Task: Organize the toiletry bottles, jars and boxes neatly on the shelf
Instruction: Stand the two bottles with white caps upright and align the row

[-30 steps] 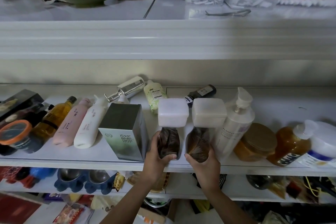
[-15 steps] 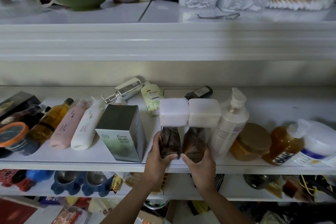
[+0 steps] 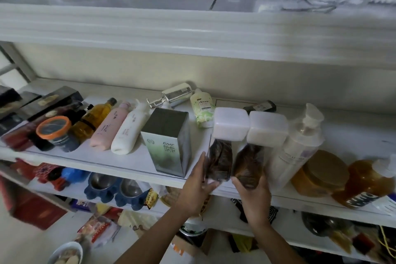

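left hand (image 3: 196,186) grips one clear white-lidded jar of dark brown stuff (image 3: 220,163), right hand (image 3: 255,197) grips its twin (image 3: 249,165), lids touching, both on the white shelf (image 3: 128,162) near its front edge, between green box (image 3: 169,146) and white pump bottle (image 3: 293,152).

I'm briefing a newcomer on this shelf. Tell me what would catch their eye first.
Two jars with white square lids and dark contents stand side by side at the front edge of the shelf. The left hand holds the left jar and the right hand holds the right jar. Left of them an upright green box stands out among bottles lying flat; a tall pump bottle stands to their right.
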